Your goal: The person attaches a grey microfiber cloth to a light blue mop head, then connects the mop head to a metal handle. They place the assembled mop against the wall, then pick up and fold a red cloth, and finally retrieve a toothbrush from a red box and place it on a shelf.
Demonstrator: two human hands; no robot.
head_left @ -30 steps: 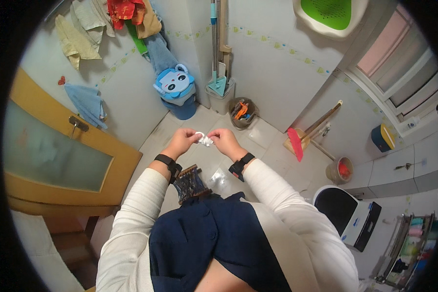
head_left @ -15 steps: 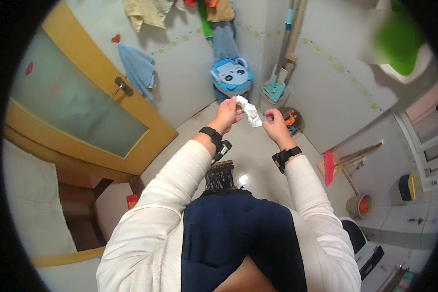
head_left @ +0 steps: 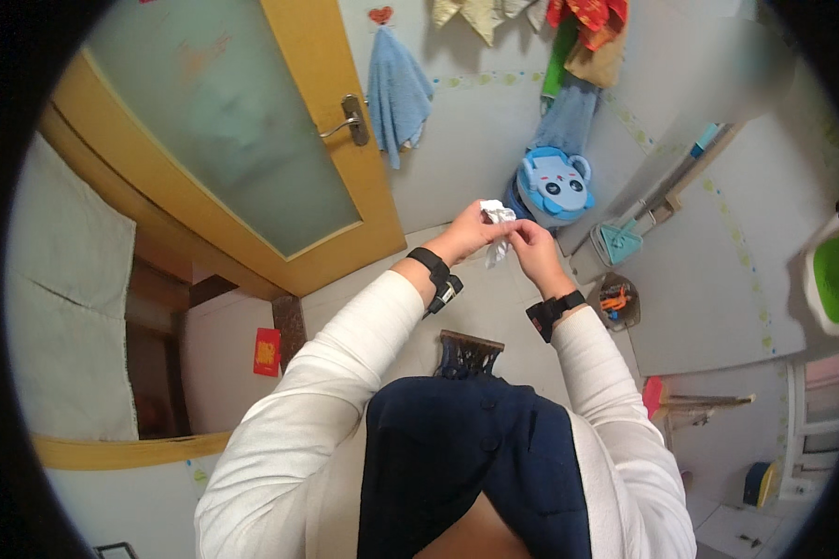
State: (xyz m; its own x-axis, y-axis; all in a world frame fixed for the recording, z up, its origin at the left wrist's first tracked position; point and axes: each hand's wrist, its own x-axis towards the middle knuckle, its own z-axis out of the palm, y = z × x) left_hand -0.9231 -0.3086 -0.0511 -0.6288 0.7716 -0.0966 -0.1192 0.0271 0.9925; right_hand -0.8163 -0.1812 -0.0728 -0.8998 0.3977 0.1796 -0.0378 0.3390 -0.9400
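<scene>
Between my hands is a thin, crumpled white piece [head_left: 498, 213] that looks like cloth or tissue; I cannot make out which. My left hand [head_left: 469, 235] is closed on its upper part, and its lower end hangs below the fingers. Touching the left fingertips, my right hand [head_left: 537, 253] pinches at the right edge of the same piece. Both hands are held out in front of me above the tiled floor, each with a black band on the wrist.
A yellow door [head_left: 373, 186] with frosted glass stands at the left. On the far wall hangs a blue towel [head_left: 399, 93]. A blue child's toilet seat [head_left: 561, 184], a teal dustpan [head_left: 617, 242] and a bin [head_left: 615, 303] line the right. A small stool [head_left: 471, 354] stands below my hands.
My view has turned left. My right hand, which was apart from the white piece, has come over to my left hand and now pinches the piece too.
</scene>
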